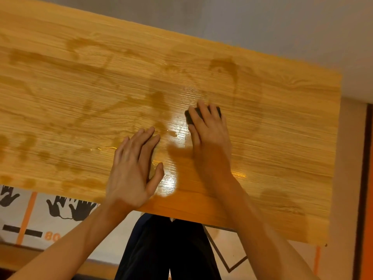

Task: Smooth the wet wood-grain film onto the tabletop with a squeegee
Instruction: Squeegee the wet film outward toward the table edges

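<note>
Broadly, most of the view is filled by the tabletop (292, 223), and the wood-grain film (80, 110) is seen lying over it from edge to edge. Darker damp patches are scattered across the film, thickest toward nine o'clock and along the near edge, and a glossy wet sheen with small beads of water is seen near the centre. From this it is judged that water is trapped underneath in several places; if strokes are made inward from the edges, it could be sealed in as blisters.

The left hand (131, 168) is laid flat on the film at about seven o'clock of centre, fingers straight and spread, holding nothing. If weight is leaned through it, the slippery film could be dragged out of line or creased.

The right hand (207, 134) is pressed down on the squeegee (190, 118), at two o'clock from the left hand; the fingers are draped over the dark block, the thumb against its side. Because the block is small and wet, it could slip or tip, and the film could be scored by a corner.
</note>
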A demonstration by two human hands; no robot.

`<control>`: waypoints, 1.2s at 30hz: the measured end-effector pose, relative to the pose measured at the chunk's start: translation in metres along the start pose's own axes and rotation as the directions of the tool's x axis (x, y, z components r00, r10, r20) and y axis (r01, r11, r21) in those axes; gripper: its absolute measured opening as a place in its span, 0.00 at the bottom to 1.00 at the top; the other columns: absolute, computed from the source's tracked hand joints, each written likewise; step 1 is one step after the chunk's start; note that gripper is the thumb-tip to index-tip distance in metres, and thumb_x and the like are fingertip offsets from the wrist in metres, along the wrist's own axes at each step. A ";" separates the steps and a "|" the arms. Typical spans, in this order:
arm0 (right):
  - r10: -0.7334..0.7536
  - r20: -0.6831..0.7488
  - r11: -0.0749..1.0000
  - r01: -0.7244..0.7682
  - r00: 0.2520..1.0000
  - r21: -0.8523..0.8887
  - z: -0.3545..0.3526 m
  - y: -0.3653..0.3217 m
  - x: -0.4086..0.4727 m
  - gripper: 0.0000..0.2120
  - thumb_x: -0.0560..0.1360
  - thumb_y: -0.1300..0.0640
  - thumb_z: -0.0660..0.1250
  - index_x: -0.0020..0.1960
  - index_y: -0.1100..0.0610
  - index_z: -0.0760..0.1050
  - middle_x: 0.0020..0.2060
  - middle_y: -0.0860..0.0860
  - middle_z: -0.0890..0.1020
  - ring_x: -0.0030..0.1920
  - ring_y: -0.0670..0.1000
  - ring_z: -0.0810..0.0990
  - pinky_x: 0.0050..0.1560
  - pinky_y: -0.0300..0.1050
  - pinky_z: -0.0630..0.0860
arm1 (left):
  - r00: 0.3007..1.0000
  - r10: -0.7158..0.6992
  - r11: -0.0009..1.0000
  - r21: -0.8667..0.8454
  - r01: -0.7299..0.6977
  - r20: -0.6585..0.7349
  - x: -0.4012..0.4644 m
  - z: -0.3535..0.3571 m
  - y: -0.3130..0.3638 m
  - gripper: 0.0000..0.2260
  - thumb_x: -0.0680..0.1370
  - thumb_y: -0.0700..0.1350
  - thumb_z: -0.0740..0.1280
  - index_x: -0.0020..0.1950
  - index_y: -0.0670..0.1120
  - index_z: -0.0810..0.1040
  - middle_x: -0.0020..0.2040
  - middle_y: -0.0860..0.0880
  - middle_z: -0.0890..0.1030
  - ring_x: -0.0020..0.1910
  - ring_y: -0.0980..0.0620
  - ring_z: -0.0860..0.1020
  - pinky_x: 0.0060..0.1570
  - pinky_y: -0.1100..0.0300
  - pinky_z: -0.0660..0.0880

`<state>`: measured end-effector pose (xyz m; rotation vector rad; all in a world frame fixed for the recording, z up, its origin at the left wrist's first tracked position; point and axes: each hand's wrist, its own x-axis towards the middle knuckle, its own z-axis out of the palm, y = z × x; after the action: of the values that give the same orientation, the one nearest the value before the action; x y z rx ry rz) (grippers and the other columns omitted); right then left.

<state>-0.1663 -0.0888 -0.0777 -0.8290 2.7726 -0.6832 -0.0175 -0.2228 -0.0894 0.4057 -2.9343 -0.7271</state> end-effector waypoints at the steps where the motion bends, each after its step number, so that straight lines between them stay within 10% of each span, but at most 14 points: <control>1: 0.043 -0.016 0.999 -0.043 0.999 -0.010 0.001 -0.002 0.018 0.19 0.83 0.57 0.58 0.74 0.53 0.66 0.76 0.52 0.63 0.78 0.55 0.56 0.78 0.53 0.47 | 1.000 0.003 1.000 0.003 -0.003 0.000 -0.001 0.000 0.000 0.27 0.80 0.52 0.61 0.76 0.42 0.68 0.78 0.46 0.66 0.80 0.48 0.60 0.79 0.49 0.52; 13: -0.002 -0.005 0.999 0.002 1.000 0.036 -0.005 -0.009 -0.042 0.21 0.76 0.64 0.69 0.68 0.56 0.74 0.71 0.55 0.71 0.74 0.60 0.63 0.74 0.57 0.59 | 0.994 -0.054 0.998 0.022 0.057 -0.093 0.054 -0.044 -0.057 0.22 0.82 0.51 0.59 0.75 0.45 0.69 0.76 0.44 0.67 0.74 0.43 0.66 0.70 0.47 0.61; 23: 0.378 -0.239 0.922 -0.340 0.894 0.185 -0.020 0.022 0.010 0.18 0.83 0.55 0.56 0.72 0.55 0.69 0.75 0.52 0.64 0.78 0.53 0.55 0.78 0.53 0.50 | 0.997 0.014 0.996 0.083 -0.007 -0.079 0.091 -0.039 -0.096 0.22 0.83 0.50 0.57 0.75 0.44 0.68 0.76 0.43 0.67 0.75 0.42 0.65 0.71 0.45 0.61; 31: -0.041 -0.041 0.999 0.042 0.998 0.032 -0.010 0.013 0.027 0.17 0.82 0.57 0.61 0.70 0.55 0.71 0.73 0.52 0.69 0.76 0.54 0.61 0.77 0.52 0.54 | 0.996 -0.002 0.997 0.083 0.010 -0.086 0.091 -0.039 -0.094 0.22 0.82 0.50 0.59 0.75 0.45 0.69 0.76 0.45 0.67 0.74 0.44 0.66 0.70 0.47 0.62; 36: 0.386 -0.268 0.923 -0.365 0.883 0.127 -0.038 0.059 0.021 0.19 0.82 0.59 0.58 0.72 0.60 0.68 0.73 0.55 0.67 0.76 0.56 0.61 0.76 0.56 0.56 | 0.996 -0.013 0.997 0.073 0.019 -0.091 0.089 -0.038 -0.091 0.22 0.81 0.49 0.59 0.75 0.44 0.69 0.76 0.44 0.67 0.75 0.42 0.66 0.70 0.45 0.63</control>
<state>-0.2226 -0.0417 -0.0725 -0.1672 3.0102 -0.8790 -0.0761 -0.3424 -0.0963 0.4563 -2.8821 -0.5875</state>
